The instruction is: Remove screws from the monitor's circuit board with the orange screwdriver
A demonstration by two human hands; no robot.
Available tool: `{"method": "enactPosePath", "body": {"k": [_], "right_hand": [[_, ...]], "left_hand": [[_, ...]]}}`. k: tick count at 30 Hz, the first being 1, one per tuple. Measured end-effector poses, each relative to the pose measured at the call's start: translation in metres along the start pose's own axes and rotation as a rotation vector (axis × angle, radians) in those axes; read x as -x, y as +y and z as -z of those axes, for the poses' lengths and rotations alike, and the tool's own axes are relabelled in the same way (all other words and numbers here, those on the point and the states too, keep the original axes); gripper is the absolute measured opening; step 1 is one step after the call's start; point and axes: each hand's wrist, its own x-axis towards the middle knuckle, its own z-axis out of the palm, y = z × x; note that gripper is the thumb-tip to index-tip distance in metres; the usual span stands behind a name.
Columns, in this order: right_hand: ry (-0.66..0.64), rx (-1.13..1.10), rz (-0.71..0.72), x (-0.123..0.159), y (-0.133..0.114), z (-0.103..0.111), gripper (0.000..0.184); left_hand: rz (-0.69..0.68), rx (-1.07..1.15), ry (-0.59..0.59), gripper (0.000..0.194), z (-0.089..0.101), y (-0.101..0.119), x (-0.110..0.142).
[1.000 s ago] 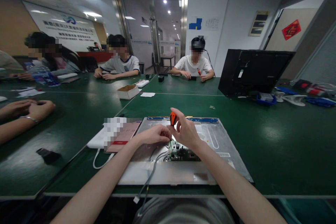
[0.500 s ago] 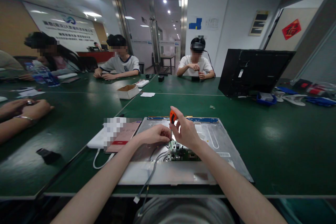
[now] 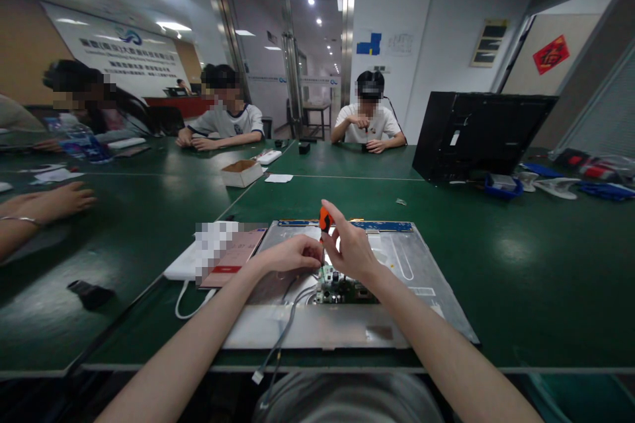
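Observation:
My right hand (image 3: 354, 250) is closed around the orange and black handle of a screwdriver (image 3: 325, 219), held upright with one finger on its top. The shaft points down at the upper left edge of a green circuit board (image 3: 340, 289). My left hand (image 3: 294, 254) is beside the shaft, its fingers curled together close to the tip; whatever they pinch is hidden. The board sits on the silver metal back of a flat display panel (image 3: 421, 324). Grey cables (image 3: 289, 325) run from the board over the panel's front edge, ending in a white plug (image 3: 258, 377).
A white device (image 3: 186, 264) with a cable and a pink booklet (image 3: 225, 271) lie left of the panel. Further off are an open cardboard box (image 3: 241, 174), a black monitor (image 3: 481, 135) and a blue tray (image 3: 503, 186). Several people sit around the green table (image 3: 536, 291).
Both my hands and the screwdriver stay almost in place, the handle tilting very slightly left. At the left edge, a neighbour's hands have shifted and opened. The person opposite has lowered a hand.

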Motion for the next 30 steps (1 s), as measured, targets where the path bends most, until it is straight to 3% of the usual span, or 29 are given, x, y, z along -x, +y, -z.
{"method": "enactPosePath", "body": {"k": [8, 19, 30], "right_hand": [[0.052, -0.028, -0.023, -0.0012, 0.0024, -0.0050, 0.055], [0.000, -0.044, -0.002, -0.0006, -0.0024, 0.0002, 0.063], [0.053, -0.014, -0.019, -0.0012, 0.0016, -0.0047, 0.060]], "left_hand": [[-0.010, -0.040, 0.025, 0.017, 0.0001, 0.0026, 0.0011], [-0.009, -0.031, 0.013, 0.019, -0.0001, -0.0051, -0.0016], [-0.003, -0.034, 0.022, 0.014, 0.0007, 0.0003, 0.0006]]}}
